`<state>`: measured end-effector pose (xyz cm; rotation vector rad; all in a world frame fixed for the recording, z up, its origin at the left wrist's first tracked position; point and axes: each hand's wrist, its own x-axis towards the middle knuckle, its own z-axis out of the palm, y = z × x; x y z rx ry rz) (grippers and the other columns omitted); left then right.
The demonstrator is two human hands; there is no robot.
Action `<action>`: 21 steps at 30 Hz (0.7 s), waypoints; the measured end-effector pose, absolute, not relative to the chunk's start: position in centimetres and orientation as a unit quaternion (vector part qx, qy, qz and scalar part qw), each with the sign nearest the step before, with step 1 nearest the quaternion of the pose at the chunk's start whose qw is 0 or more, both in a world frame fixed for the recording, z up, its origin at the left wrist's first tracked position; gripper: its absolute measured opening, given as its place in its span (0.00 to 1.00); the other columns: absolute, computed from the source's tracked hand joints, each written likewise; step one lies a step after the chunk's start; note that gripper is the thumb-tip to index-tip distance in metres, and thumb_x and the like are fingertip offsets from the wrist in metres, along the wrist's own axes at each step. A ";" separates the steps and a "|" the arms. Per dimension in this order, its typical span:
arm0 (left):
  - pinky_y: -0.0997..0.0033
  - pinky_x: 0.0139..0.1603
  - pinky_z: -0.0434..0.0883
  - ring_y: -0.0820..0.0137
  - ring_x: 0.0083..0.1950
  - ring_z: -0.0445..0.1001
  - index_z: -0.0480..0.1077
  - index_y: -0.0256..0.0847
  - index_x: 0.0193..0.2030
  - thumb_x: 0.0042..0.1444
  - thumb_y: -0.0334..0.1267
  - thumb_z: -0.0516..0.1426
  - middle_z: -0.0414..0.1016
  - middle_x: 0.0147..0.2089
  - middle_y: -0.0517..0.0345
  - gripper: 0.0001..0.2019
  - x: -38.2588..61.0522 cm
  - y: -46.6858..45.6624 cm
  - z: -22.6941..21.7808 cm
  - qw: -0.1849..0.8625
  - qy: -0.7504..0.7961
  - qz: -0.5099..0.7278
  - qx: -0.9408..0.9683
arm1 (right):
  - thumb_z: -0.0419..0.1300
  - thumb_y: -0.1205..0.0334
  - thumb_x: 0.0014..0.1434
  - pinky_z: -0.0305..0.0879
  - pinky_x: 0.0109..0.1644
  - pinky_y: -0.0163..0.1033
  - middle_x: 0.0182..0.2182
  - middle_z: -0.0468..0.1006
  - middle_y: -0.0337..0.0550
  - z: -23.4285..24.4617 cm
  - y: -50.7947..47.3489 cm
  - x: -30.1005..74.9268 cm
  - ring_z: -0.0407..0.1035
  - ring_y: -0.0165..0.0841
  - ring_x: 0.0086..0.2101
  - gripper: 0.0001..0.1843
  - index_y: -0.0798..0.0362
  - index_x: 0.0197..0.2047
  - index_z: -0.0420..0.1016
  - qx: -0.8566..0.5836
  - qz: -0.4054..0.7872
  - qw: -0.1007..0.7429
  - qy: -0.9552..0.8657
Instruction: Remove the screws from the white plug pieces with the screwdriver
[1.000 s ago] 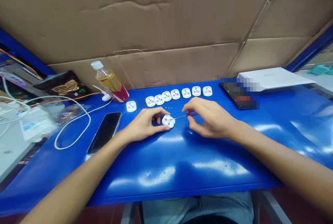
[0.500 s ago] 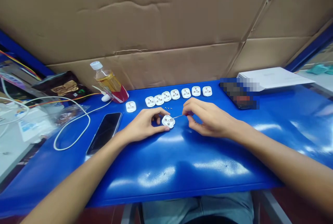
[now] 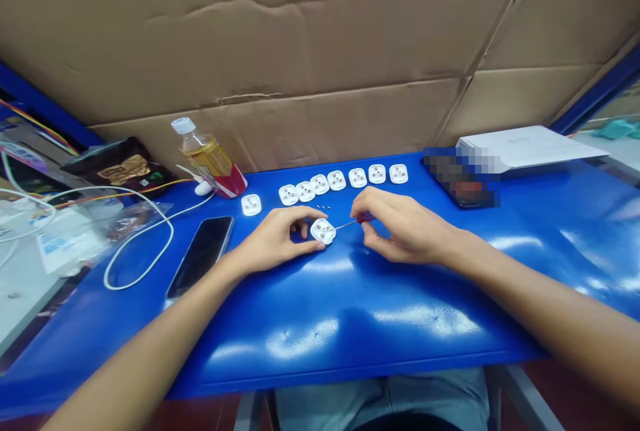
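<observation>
My left hand (image 3: 280, 237) pinches a small white rounded-square plastic part (image 3: 323, 231) between thumb and fingers, its face with metal contacts turned up. In my right hand (image 3: 395, 224) is a screwdriver (image 3: 364, 217) with a red handle, most of it hidden by the fingers. Its thin shaft reaches left to the face of the white part. Just beyond the part lie a few tiny screws or pins (image 3: 324, 207), too small to make out. A row of similar white parts (image 3: 337, 181) runs along the back of the blue table (image 3: 320, 324).
One more white part (image 3: 251, 205) lies left of the row. A drink bottle (image 3: 210, 157) stands at the back left, a phone (image 3: 200, 254) and a white cable (image 3: 137, 191) nearer. At the right are a dark, partly blurred object (image 3: 463, 181) and a white box (image 3: 533, 147). Cardboard (image 3: 300, 51) closes off the back.
The white part has turned slightly in my left hand. My right fingers have shifted on the screwdriver, and its red handle now shows.
</observation>
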<state>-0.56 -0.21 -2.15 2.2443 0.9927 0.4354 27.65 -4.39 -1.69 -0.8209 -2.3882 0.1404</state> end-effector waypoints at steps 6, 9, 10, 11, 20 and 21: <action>0.67 0.41 0.70 0.66 0.39 0.76 0.76 0.46 0.63 0.59 0.54 0.68 0.82 0.42 0.56 0.28 -0.6 -0.1 -2.4 0.289 0.381 0.183 0.859 | 0.56 0.73 0.63 0.74 0.42 0.45 0.41 0.76 0.46 -1.4 -4.3 27.7 0.73 0.39 0.39 0.13 0.50 0.49 0.67 -0.306 0.008 0.340 -0.889; 0.66 0.42 0.72 0.65 0.42 0.77 0.76 0.45 0.63 0.62 0.54 0.65 0.83 0.48 0.53 0.27 -0.5 -0.2 -2.3 0.264 0.391 0.224 0.853 | 0.54 0.74 0.65 0.75 0.44 0.47 0.42 0.76 0.50 -1.3 -4.1 27.5 0.74 0.42 0.42 0.12 0.51 0.49 0.67 -0.314 -0.036 0.357 -0.879; 0.64 0.44 0.73 0.63 0.45 0.78 0.77 0.45 0.62 0.63 0.54 0.65 0.83 0.52 0.52 0.25 -0.4 -0.2 -2.2 0.258 0.389 0.242 0.851 | 0.54 0.74 0.65 0.75 0.45 0.48 0.44 0.76 0.52 -1.3 -4.0 27.5 0.74 0.43 0.43 0.12 0.52 0.50 0.67 -0.318 -0.043 0.355 -0.878; 0.62 0.48 0.75 0.60 0.50 0.79 0.78 0.44 0.60 0.64 0.53 0.64 0.82 0.56 0.50 0.23 -0.3 -0.3 -2.1 0.254 0.384 0.258 0.850 | 0.53 0.74 0.66 0.76 0.46 0.49 0.46 0.76 0.53 -1.4 -3.9 27.5 0.74 0.43 0.45 0.13 0.52 0.51 0.67 -0.325 -0.045 0.349 -0.878; 0.45 0.76 0.59 0.54 0.73 0.67 0.79 0.48 0.61 0.70 0.51 0.59 0.72 0.72 0.52 0.19 -0.4 0.0 -2.7 0.244 0.345 0.234 0.876 | 0.51 0.73 0.69 0.76 0.48 0.49 0.51 0.74 0.55 -2.6 -3.4 27.4 0.73 0.43 0.48 0.14 0.51 0.54 0.66 -0.360 -0.015 0.317 -0.877; 0.46 0.76 0.60 0.54 0.73 0.67 0.78 0.49 0.63 0.71 0.51 0.58 0.72 0.71 0.52 0.19 -0.3 0.0 -2.9 0.248 0.343 0.229 0.877 | 0.51 0.73 0.69 0.76 0.48 0.49 0.52 0.73 0.55 -2.6 -3.4 27.4 0.73 0.43 0.48 0.14 0.52 0.54 0.66 -0.358 -0.014 0.316 -0.878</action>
